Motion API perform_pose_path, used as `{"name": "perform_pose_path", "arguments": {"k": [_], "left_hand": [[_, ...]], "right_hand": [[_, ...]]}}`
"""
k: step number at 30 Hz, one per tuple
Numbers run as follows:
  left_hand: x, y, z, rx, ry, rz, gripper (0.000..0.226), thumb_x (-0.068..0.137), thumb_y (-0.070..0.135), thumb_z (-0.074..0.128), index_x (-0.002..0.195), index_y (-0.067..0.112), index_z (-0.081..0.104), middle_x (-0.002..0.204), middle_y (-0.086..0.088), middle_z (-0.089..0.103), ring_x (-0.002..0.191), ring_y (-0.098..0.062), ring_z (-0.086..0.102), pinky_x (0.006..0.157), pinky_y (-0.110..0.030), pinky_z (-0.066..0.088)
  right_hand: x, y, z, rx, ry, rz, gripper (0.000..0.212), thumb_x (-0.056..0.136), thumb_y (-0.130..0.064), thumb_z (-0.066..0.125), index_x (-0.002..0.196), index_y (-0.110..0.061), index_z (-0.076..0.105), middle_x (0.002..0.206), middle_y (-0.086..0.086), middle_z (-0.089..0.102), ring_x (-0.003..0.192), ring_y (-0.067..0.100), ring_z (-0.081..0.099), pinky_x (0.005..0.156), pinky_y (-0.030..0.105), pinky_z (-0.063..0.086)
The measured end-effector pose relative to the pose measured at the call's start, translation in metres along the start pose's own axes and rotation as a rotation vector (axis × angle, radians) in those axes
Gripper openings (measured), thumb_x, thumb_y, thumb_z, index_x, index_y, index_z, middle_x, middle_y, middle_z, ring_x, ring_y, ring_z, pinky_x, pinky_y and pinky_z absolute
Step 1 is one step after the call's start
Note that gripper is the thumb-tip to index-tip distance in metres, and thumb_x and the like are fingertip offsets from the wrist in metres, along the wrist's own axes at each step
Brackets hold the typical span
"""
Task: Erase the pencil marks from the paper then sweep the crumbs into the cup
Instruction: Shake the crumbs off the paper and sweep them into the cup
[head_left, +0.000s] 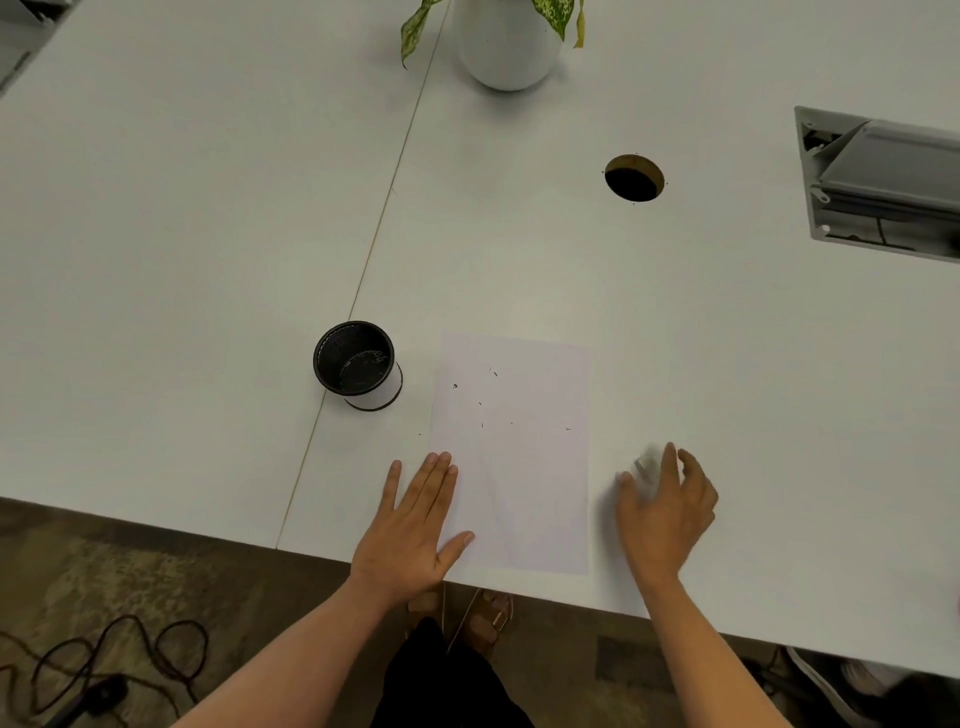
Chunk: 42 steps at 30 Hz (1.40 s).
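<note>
The left hand (415, 525) lay flat with straight fingers, pressing the near left corner of the pale rectangular sheet of paper (519, 467). The right hand (667, 506), blurred, was loosely curled just right of the sheet around a small whitish object (645, 467) at its fingertips; whether it gripped it could not be told. Dark crumbs (480, 402) dotted the paper's far half. The black mesh cup (356, 364) stood just left of the sheet on the white table (208, 234).
</note>
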<state>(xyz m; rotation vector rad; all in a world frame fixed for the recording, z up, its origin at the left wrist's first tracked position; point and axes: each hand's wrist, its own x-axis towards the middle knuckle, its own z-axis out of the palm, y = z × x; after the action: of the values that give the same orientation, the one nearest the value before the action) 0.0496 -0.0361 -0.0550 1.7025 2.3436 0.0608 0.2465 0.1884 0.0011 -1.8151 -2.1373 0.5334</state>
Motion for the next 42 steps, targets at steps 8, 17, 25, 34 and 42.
{"name": "perform_pose_path", "arguments": {"k": [8,17,25,34,42], "left_hand": [[0.000,0.001,-0.002,-0.006,-0.014,-0.005,0.084,0.102,0.065,0.026,0.161,0.006,0.015,0.170,-0.011,0.011,0.157,-0.025,0.006,0.122,-0.057,0.008],[0.001,0.002,-0.011,-0.034,-0.110,-0.018,0.082,0.103,0.063,0.025,0.160,0.006,0.019,0.169,-0.012,0.014,0.157,-0.024,0.001,0.122,-0.056,0.005],[0.002,0.000,-0.042,-0.485,-0.136,-0.198,0.080,0.099,0.070,0.024,0.161,0.025,0.003,0.165,0.012,-0.010,0.154,-0.007,-0.012,0.125,-0.030,-0.013],[0.014,0.036,-0.110,-1.043,0.128,-0.483,0.051,0.104,0.045,0.046,0.152,0.031,0.038,0.161,0.017,0.027,0.151,-0.005,0.021,0.122,-0.024,0.018],[0.058,0.098,-0.143,-0.817,0.117,0.025,0.064,0.100,0.066,-0.001,0.156,0.037,0.005,0.169,0.011,0.001,0.154,-0.003,-0.012,0.124,-0.030,-0.015]], "right_hand": [[-0.036,-0.063,0.022,-0.004,-0.272,0.065,0.065,0.088,-0.041,0.060,0.141,-0.011,0.035,0.138,0.012,0.046,0.127,0.030,0.040,0.101,0.041,0.039],[-0.031,-0.082,0.024,0.152,-0.341,0.218,0.067,0.082,-0.020,0.069,0.139,-0.011,0.035,0.116,0.009,0.055,0.112,0.032,0.054,0.091,0.038,0.045],[-0.029,-0.081,-0.010,0.550,-0.484,0.284,0.041,0.087,-0.022,0.066,0.125,-0.017,0.052,0.117,0.001,0.061,0.097,0.017,0.058,0.082,0.031,0.050],[-0.035,-0.102,-0.064,0.659,-0.501,0.160,0.031,0.096,-0.028,0.053,0.125,-0.021,0.054,0.117,-0.004,0.062,0.104,0.016,0.061,0.091,0.038,0.051],[-0.061,-0.127,-0.083,0.688,-0.472,0.018,0.023,0.099,-0.018,0.046,0.116,-0.022,0.060,0.106,-0.007,0.068,0.095,0.006,0.064,0.083,0.027,0.052]]}}
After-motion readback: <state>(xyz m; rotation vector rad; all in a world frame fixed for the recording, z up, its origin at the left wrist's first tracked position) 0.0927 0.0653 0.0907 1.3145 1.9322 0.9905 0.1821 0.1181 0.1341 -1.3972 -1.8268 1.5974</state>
